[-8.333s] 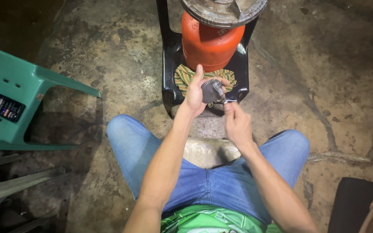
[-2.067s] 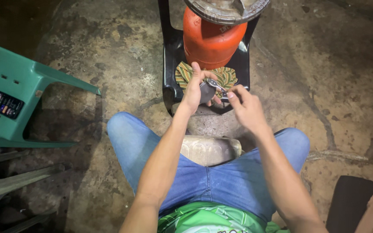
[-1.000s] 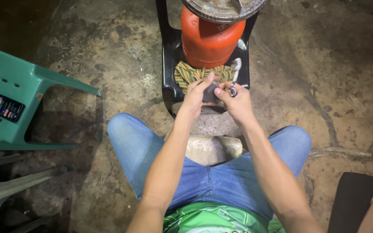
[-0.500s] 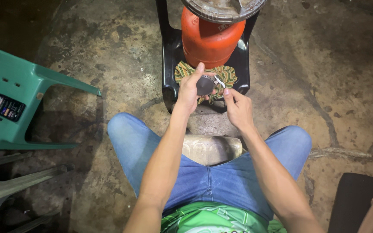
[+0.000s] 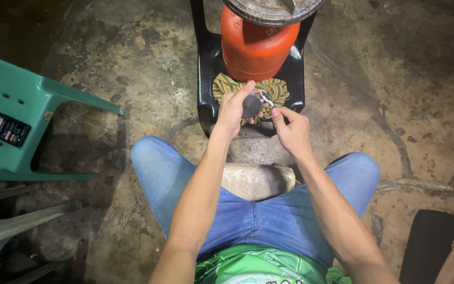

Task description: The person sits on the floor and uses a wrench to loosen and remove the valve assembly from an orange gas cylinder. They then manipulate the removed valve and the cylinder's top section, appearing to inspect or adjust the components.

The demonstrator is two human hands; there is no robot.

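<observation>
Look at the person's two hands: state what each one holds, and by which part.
The left hand grips a small dark round object around its body. The right hand pinches a thin metal piece at that object's edge with its fingers.

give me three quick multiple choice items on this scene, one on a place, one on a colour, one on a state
1. Where does the gas cylinder stand?
A. on the black plastic chair
B. on the green chair
C. on the person's lap

2. What colour is the plastic chair at the left edge?
A. red
B. green
C. white

3. What is the left hand doing?
A. resting flat on a knee
B. hanging empty above the floor
C. holding a small dark round object

Answers: 1 A, the orange cylinder sits on the black seat, behind a striped cloth. 2 B, its seat and legs are green. 3 C, the fingers wrap the dark object while the right hand pinches a small metal piece at it.
</observation>
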